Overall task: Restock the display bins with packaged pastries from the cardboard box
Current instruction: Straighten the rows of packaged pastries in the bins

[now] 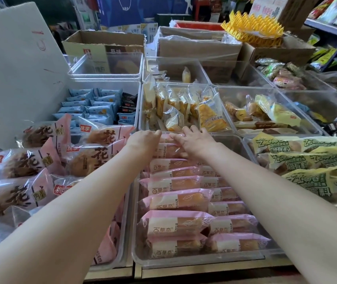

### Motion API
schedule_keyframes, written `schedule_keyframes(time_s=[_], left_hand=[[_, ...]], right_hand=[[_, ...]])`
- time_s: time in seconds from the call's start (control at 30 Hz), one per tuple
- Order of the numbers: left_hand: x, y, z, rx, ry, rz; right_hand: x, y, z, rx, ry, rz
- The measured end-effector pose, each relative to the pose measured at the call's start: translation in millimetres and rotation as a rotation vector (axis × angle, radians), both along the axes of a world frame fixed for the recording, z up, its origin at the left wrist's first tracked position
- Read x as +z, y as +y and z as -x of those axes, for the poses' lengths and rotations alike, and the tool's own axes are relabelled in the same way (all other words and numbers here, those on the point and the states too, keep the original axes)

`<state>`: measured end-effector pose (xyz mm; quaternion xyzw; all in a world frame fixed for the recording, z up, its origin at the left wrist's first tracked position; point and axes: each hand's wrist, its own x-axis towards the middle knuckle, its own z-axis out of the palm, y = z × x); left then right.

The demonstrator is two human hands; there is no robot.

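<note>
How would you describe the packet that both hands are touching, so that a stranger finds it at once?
Start at the clear bin nearest the person, in the middle, filled with two columns of pink-wrapped pastries. Follow the left column to its far end, where the left hand and right hand meet. The packet lies there under their fingers; its neighbours nearer the person are untouched.

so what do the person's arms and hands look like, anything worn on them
Both arms are bare along their whole visible length, with no sleeves in view. The left hand and right hand wear no gloves, and no watch, bracelet or ring shows on what can be seen of them.
</note>
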<state>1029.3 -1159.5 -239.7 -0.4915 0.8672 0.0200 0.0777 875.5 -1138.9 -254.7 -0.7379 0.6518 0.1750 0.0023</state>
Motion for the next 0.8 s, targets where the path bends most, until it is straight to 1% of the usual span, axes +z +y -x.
schedule_keyframes(time_s=[0.03,0.1,0.17,0.2,0.27,0.3,0.37,0.43,0.5,0.53,0.6,0.63,0.73,0.8], left_hand=[[2.6,-1.1,-1.3,-0.014,-0.002,-0.022],[9.8,-0.8,-6.9,-0.064,0.05,-0.055],[18.0,3.6,-12.7,-0.144,0.131,-0.026],[21.2,7.2,-15.3,-0.187,0.164,0.005],[22.1,14.5,-21.0,-0.257,0.16,0.016],[19.3,17.3,-23.9,-0.279,0.107,-0.006],[10.6,21.0,-29.7,-0.267,-0.009,-0.06],[4.6,21.1,-30.4,-0.196,-0.007,-0.096],[3.3,20.5,-27.1,-0.15,-0.002,-0.058],[2.9,20.3,-25.3,-0.134,-0.006,-0.012],[1.1,18.9,-22.6,-0.123,-0.033,0.08],[-0.8,18.1,-21.3,-0.126,-0.06,0.096],[-1.5,17.3,-19.2,-0.146,-0.127,0.094],[1.8,16.1,-22.5,-0.129,-0.108,0.094]], right_hand=[[5.2,2.5,1.3,-0.028,-0.043,-0.018],[21.7,10.5,7.1,-0.087,-0.198,-0.032],[39.5,21.3,14.4,-0.116,-0.397,0.001],[46.0,27.8,17.2,-0.1,-0.466,0.027],[51.1,43.2,16.8,-0.037,-0.465,0.026],[48.4,50.0,14.9,-0.02,-0.437,-0.01],[37.6,58.2,10.4,-0.056,-0.424,-0.089],[28.9,59.7,8.0,-0.145,-0.534,-0.098],[24.3,55.2,5.5,-0.233,-0.685,-0.01],[21.8,51.3,3.8,-0.258,-0.712,0.067],[16.2,42.7,-0.9,-0.28,-0.676,0.208],[12.7,39.3,-3.9,-0.283,-0.637,0.24],[4.3,33.8,-6.1,-0.289,-0.556,0.262],[5.0,36.7,-2.8,-0.28,-0.563,0.268]])
